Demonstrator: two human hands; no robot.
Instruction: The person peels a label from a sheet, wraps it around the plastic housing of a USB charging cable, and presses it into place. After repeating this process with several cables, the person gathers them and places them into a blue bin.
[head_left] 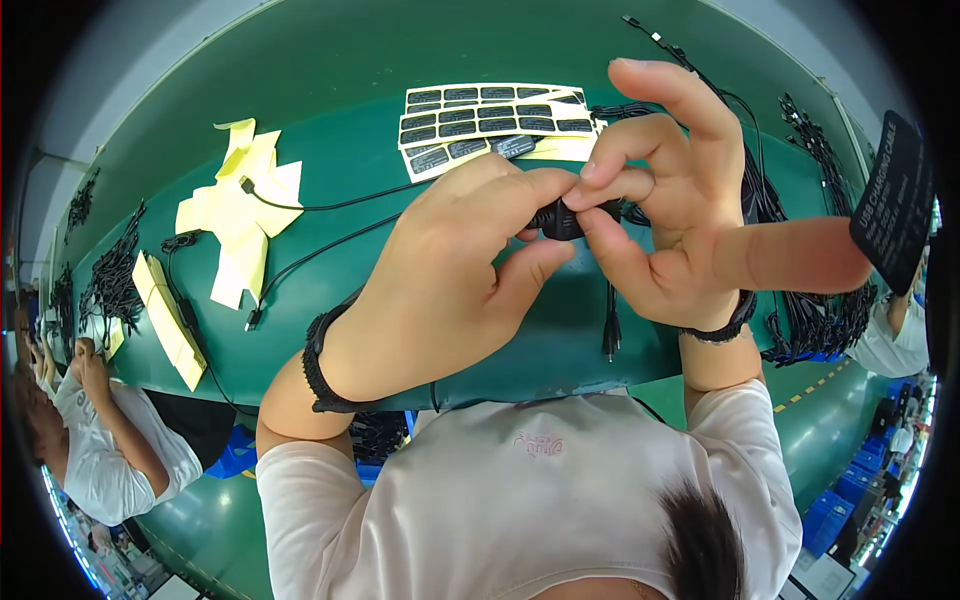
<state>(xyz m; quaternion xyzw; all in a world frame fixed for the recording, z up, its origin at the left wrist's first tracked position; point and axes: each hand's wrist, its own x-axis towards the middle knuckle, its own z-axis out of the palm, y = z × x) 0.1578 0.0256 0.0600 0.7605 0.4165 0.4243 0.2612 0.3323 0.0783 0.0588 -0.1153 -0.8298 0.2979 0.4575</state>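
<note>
Both the left hand (450, 270) and right hand (665, 215) are clamped on a small black plug (560, 220) above the green desk (330, 140), label sheets (490, 125) lying toward its far edge.

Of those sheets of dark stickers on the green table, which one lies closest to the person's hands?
The lowest sheet of dark stickers, tilted at the front of the three; its near edge almost meets the left hand. The other two lie farther back.

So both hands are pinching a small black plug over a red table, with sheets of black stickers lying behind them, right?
Not quite: the table is green, not red. The head view shows the left hand and right hand pinching the black plug, with sticker sheets behind them.
</note>
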